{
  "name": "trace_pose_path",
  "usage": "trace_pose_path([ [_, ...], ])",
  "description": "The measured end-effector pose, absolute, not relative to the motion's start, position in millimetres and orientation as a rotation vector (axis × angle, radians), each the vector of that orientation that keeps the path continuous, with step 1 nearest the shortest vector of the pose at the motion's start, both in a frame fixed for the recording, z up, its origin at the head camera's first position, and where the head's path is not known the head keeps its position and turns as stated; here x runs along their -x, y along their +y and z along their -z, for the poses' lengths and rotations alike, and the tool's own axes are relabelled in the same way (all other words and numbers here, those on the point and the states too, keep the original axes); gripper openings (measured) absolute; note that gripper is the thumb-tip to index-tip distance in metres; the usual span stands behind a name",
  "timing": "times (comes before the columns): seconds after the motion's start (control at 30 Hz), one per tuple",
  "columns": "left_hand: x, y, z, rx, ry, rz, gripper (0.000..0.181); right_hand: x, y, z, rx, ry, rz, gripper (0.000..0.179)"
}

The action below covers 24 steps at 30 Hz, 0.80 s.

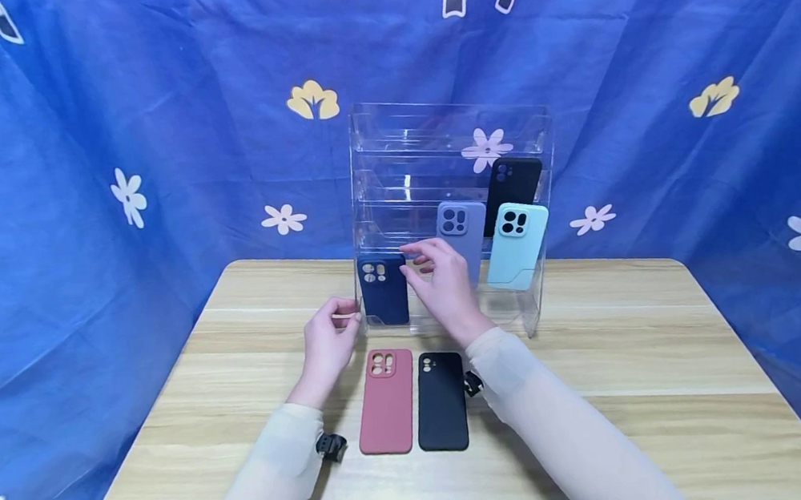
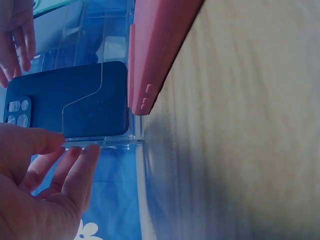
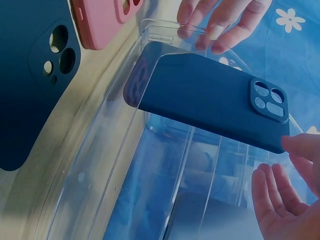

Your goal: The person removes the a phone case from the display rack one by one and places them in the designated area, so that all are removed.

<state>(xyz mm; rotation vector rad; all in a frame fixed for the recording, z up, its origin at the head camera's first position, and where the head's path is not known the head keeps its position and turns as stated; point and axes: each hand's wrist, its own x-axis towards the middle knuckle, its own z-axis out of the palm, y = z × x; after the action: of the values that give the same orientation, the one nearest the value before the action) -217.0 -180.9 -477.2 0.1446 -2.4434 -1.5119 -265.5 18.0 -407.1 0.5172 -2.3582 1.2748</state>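
Observation:
A dark blue phone case (image 1: 386, 295) stands in the lowest tier, at the left end, of a clear acrylic display rack (image 1: 445, 109). My right hand (image 1: 443, 278) is at the case's upper right corner; in the right wrist view a fingertip touches that corner while the other fingers stay apart from it. My left hand (image 1: 330, 341) is at the rack's left side, its loosely bent fingertips by the clear edge. Whether they bear on it is hard to tell. In front of the rack, a pink phone case (image 1: 386, 404) and a black phone case (image 1: 441, 403) lie on the table.
A lavender case (image 1: 467, 235), a light cyan case (image 1: 516, 251) and another black case (image 1: 519, 174) stand in the rack's right part. The rack stands near the back of the wooden table (image 1: 638, 388), before a blue flowered curtain (image 1: 202, 140).

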Motion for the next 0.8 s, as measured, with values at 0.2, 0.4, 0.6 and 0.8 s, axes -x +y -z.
trace_pose_path([
  [0.2,217,-179,478,-0.142,-2.446,1.523,0.023,269,19,413,-0.531,-2.375,-1.287,0.025],
  [0.4,218,-179,478,-0.146,-2.445,1.516,0.023,272,19,416,-0.555,-2.357,-1.31,0.023],
  [0.6,217,-179,477,-0.151,-2.441,1.507,0.021,271,17,418,-0.575,-2.312,-1.319,0.021],
  [0.8,216,-180,477,-0.152,-2.442,1.516,0.022,271,17,422,-0.594,-2.255,-1.324,0.02],
])
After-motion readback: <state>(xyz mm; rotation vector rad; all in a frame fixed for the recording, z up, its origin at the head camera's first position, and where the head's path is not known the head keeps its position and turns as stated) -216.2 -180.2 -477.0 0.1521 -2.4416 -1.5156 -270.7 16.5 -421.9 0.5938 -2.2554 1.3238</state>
